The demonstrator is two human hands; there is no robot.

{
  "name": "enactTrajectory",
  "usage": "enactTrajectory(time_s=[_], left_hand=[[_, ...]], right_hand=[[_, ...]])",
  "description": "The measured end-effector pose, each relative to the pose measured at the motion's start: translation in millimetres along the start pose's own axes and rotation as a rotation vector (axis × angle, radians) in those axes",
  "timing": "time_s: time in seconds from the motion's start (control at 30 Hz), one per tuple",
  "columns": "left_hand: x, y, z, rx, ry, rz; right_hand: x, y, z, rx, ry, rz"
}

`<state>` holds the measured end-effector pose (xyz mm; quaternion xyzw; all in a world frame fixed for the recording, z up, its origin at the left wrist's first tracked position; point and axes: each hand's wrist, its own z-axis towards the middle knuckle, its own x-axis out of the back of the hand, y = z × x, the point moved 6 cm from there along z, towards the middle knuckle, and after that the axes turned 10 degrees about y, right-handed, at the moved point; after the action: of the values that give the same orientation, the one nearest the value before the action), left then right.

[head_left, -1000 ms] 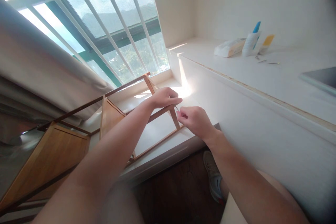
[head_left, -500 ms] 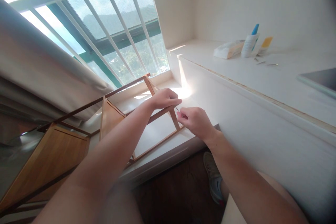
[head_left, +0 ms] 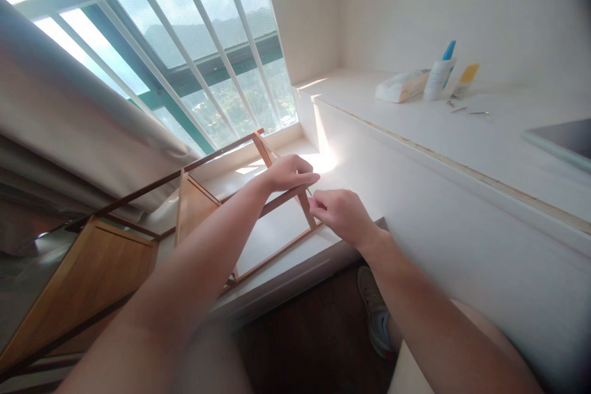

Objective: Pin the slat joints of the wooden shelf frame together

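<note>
A wooden shelf rack (head_left: 199, 200) with slim brown rails lies on its side on the white window ledge. My left hand (head_left: 292, 173) is closed over the end of its upper rail, near the corner. Just to the right and below, my right hand (head_left: 339, 212) pinches a thin rod-like tool (head_left: 309, 192), perhaps a hex key. The tool's far end meets the rail corner under my left fingers, where its tip is hidden. A wooden crosspiece (head_left: 305, 209) runs down from that corner to the lower rail.
On the white counter (head_left: 508, 135) at right stand a white bottle with a blue cap (head_left: 436, 79), a yellow-topped item (head_left: 468, 77), a plastic packet (head_left: 401, 87) and several small metal pieces (head_left: 479, 113). A curtain (head_left: 92, 98) hangs left of the barred window. My shoe (head_left: 373, 308) is on the dark floor.
My right hand has shifted slightly left, closer to the rail corner, with the thin tool still pinched. My left hand and the rack have stayed in place.
</note>
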<state>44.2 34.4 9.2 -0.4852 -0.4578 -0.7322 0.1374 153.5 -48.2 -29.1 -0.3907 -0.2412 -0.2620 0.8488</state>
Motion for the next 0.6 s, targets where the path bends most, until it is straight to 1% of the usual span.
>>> enactTrajectory(time_s=[0.17,0.3,0.4,0.5,0.6], left_hand=[[0.1,-1,0,-0.005,0.004,0.014],[-0.2,0,0,-0.001,-0.005,0.032],[-0.8,1,0,0.007,-0.002,0.044],[0.2,0,1,0.016,0.038,0.042],[6.7,-2,4,-0.009,0.118,0.06]], right_hand=[[0,8,1,-0.049,-0.01,0.039],[-4,11,1,-0.123,-0.012,0.139],[-8,9,0,-0.192,0.011,0.241],[-10,8,0,-0.265,0.053,0.343],[-13,9,-1,-0.332,0.085,0.405]])
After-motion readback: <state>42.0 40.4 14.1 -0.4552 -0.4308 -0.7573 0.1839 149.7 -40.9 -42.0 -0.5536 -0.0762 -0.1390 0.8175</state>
